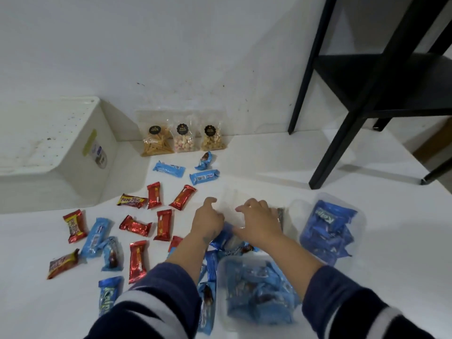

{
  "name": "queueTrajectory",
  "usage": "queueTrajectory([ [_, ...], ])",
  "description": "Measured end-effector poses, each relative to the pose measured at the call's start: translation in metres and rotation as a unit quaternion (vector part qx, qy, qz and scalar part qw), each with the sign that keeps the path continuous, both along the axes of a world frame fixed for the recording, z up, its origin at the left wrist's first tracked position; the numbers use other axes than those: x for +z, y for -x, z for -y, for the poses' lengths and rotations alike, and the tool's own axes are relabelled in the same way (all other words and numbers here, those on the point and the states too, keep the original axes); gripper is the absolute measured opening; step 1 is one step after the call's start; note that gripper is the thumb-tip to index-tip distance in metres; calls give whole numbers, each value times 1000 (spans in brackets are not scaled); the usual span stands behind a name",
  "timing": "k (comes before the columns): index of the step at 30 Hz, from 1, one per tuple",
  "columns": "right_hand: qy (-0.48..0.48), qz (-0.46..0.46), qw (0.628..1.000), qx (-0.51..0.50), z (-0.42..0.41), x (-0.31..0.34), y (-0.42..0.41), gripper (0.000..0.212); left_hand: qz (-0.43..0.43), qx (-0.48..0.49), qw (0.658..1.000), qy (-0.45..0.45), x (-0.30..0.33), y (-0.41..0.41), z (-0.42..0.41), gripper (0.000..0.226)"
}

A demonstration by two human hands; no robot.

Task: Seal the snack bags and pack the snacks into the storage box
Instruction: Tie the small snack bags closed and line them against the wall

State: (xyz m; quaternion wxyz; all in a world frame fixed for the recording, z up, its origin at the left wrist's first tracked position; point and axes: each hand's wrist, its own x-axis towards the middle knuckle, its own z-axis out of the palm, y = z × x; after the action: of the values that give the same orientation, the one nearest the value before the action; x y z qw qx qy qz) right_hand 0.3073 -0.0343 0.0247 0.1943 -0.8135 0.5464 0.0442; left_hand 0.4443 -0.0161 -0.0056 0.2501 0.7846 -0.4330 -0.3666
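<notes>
Both grips work a clear bag (pixel 231 204) mid-floor: left hand (pixel 208 220) and right hand (pixel 259 220) seem to pinch its near edge, though blur hides the fingertips. Thin, limp, slippery film; best held at the top seal corners.

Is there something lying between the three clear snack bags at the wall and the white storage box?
Nothing visible. The three clear snack bags stand right of the white storage box, with bare floor between them.
</notes>
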Motion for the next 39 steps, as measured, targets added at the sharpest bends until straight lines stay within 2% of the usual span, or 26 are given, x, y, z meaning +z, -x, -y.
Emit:
queueTrajectory([
  [5,55,64,996,-42,-12,6,-5,56,-112,67,990,51,34,14,7,46],
  [9,88,110,985,-102,-9,19,-4,43,-136,68,984,90,59,23,12,42],
  [13,45,213,959,-181,1,26,3,28,-173,47,978,110,67,28,9,31],
  [16,-22,307,938,-158,4,26,6,36,-196,76,970,123,68,30,5,29],
  [18,-55,333,931,-141,3,28,5,44,-247,94,956,129,71,31,2,29],
  [20,-53,353,924,-141,3,31,5,39,-266,90,949,141,74,29,1,29],
  [23,-17,383,911,-153,7,39,7,28,-204,47,964,164,73,25,1,34],
  [25,-16,408,898,-162,12,47,8,28,-127,6,976,178,68,22,-1,49],
  [27,-54,455,870,-180,17,55,8,25,-65,-37,980,184,60,21,-5,71],
  [29,-125,498,834,-201,19,64,10,22,0,-84,982,171,47,21,-10,104],
  [31,-183,524,804,-214,19,70,13,20,109,-105,975,161,34,20,-12,126],
  [34,-215,512,803,-217,19,66,17,17,212,-102,963,132,21,16,-16,125],
  [37,-232,491,806,-235,16,55,18,17,226,-116,964,80,12,16,-19,109],
  [39,-199,478,817,-254,18,51,21,19,243,-119,961,62,11,20,-20,103],
])
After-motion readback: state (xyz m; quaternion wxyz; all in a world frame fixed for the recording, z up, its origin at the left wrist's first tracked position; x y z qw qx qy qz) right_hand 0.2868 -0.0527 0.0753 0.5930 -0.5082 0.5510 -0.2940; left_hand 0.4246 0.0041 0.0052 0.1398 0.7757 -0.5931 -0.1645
